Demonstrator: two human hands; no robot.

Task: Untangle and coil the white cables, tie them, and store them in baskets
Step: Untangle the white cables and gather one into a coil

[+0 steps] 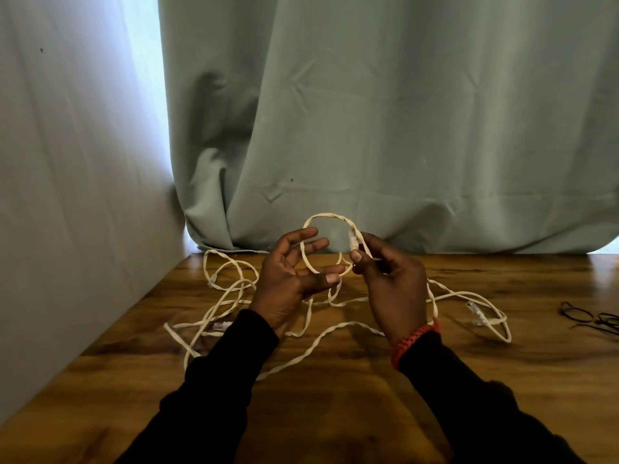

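Observation:
Several loops of flat white cable [311,349] lie tangled across the wooden table [469,390]. One small loop of white cable [330,216] is raised above the table between my hands. My left hand [294,276] has its fingers spread, and the loop runs across them above the thumb. My right hand [388,279] pinches the cable's clear plug end [352,241] at the loop's right side. Other clear plugs lie on the table at the left [221,326] and at the right [475,311]. No basket is in view.
A pale green curtain [402,128] hangs right behind the table's far edge. A white wall [67,195] borders the table on the left. Dark thin cords or ties [589,318] lie at the table's right edge.

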